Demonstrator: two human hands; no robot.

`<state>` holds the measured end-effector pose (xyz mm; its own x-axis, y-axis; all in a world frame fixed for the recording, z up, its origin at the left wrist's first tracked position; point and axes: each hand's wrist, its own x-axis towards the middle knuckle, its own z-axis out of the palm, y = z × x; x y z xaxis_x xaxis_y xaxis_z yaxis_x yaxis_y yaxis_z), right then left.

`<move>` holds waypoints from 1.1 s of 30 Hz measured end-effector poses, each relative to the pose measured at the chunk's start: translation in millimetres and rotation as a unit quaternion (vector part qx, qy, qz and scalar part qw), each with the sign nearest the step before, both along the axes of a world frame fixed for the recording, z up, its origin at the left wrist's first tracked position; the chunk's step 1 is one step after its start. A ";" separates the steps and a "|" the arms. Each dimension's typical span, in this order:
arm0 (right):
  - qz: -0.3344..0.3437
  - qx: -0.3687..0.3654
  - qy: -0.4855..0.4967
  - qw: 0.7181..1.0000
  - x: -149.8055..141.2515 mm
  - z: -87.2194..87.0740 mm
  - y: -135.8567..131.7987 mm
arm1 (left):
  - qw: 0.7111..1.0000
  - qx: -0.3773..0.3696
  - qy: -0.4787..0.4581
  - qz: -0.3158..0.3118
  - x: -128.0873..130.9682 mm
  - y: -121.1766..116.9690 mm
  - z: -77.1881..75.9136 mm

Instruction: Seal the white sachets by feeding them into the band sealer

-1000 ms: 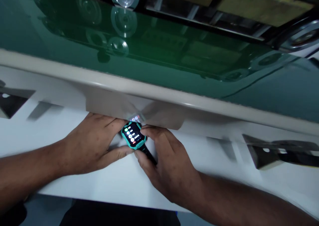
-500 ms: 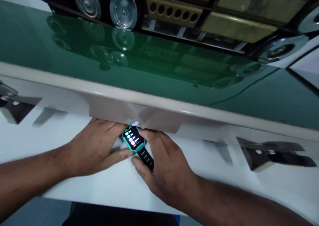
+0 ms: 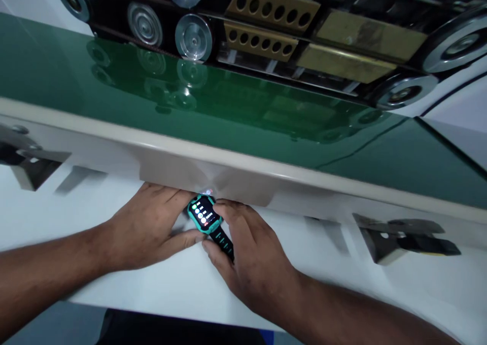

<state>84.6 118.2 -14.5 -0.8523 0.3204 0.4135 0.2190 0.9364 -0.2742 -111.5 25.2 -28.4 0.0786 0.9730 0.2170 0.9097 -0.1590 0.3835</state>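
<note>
Between my two hands is a smartwatch [image 3: 204, 213] with a teal case, a lit screen listing several small icons, and a black strap with teal slots. My left hand [image 3: 152, 228] closes on its left side, fingers at the far edge and thumb by the lower corner. From the other side, my right hand [image 3: 254, 253] grips it, with the index finger at the screen's right edge and the thumb beside the strap. Part of the strap is hidden behind the right fingers. Both hands are low over a white work surface [image 3: 182, 284].
Beyond the hands runs a green tabletop [image 3: 236, 116] with a pale rim, higher than the white surface. On it stands a machine with metal rollers [image 3: 194, 38] and perforated brass-coloured blocks [image 3: 262, 40]. Dark metal brackets [image 3: 384, 238] are at the right and left.
The view has shifted a little, so more of the machine shows at the top. Both hands keep their hold on the smartwatch, and its screen shows the same list.
</note>
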 end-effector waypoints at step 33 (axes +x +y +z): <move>0.083 0.081 0.023 0.993 13.4 13.4 -13.4 | 0.999 0.037 0.018 0.019 7.1 4.4 -1.9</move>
